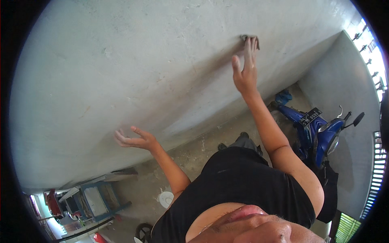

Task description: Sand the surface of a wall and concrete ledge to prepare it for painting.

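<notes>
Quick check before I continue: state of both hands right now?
Left hand: open, nothing seen in it, near the wall; contact unclear.
Right hand: open, fingers extended over a small dark pad at the wall.

daylight enters at the right; the upper barred opening (369, 52) is overexposed to white. a soft, diagonal shadow crosses the grey wall (101, 73), leftward and downward from the right hand (246, 75). fisheye distortion bends straight edges; black vignetting fills the corners.
</notes>
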A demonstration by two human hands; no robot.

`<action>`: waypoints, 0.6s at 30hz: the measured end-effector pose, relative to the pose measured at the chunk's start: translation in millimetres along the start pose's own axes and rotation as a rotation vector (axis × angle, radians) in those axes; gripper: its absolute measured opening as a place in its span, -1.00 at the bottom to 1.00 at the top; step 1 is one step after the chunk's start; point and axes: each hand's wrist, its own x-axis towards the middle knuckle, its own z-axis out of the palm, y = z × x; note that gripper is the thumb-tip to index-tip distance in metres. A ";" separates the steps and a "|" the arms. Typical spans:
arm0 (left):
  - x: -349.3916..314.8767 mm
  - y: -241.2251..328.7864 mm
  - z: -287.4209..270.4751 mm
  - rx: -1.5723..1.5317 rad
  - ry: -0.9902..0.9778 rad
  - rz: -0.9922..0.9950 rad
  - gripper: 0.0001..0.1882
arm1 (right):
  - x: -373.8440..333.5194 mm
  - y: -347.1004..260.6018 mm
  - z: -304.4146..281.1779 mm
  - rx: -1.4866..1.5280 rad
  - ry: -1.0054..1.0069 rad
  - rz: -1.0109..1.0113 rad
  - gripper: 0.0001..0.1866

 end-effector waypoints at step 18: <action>-0.5 -12.7 0.9 0.028 0.016 -0.031 -0.29 | -10.6 -7.6 -7.6 -0.171 -0.105 0.080 -0.33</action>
